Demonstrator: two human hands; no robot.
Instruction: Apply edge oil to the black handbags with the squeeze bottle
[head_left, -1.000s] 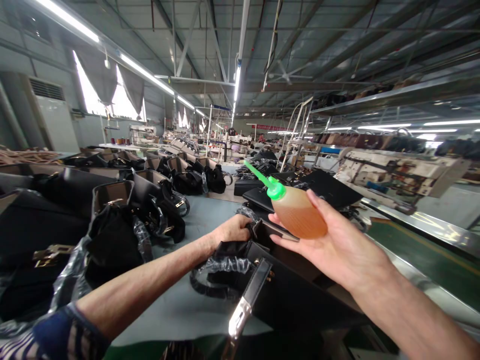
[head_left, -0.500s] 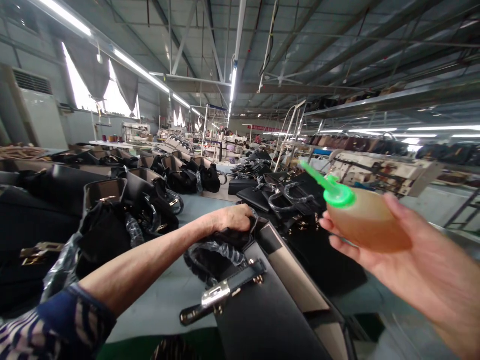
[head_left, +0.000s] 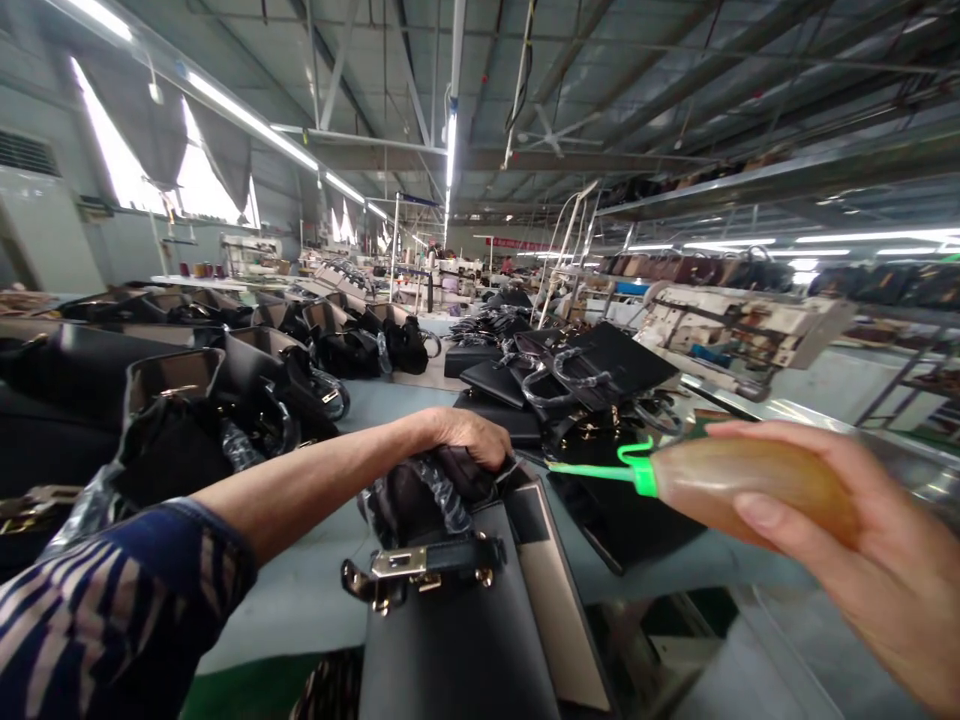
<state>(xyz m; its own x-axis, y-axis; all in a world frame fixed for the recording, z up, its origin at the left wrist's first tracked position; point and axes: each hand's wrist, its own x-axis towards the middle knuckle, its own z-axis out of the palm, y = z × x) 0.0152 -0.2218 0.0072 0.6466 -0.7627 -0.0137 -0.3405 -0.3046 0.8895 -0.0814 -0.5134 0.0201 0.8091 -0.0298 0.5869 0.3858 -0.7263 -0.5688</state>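
My left hand [head_left: 474, 440] is closed on the far top edge of a black handbag [head_left: 457, 630], its fingers partly hidden behind the dark material. The bag lies near me with its beige inside showing on the right. Across its front runs a strap with a metal clasp [head_left: 401, 563], and a plastic-wrapped handle [head_left: 446, 497] sits beside my wrist. My right hand [head_left: 847, 520] is wrapped round a squeeze bottle [head_left: 739, 485] of amber liquid. The bottle lies on its side in the air, and its green nozzle [head_left: 592, 470] points left, near the bag's far corner.
Several black bags [head_left: 172, 385] stand open on the left of the table [head_left: 382, 400]. More flat black bags [head_left: 570, 370] are piled beyond my hands. A sewing machine [head_left: 735, 320] stands at the right, below a long shelf [head_left: 750, 185].
My right hand has tipped the bottle down, so its nozzle has swung from pointing up-left to nearly level, close to the bag. The bag has shifted slightly left in view; my left hand still grips it.
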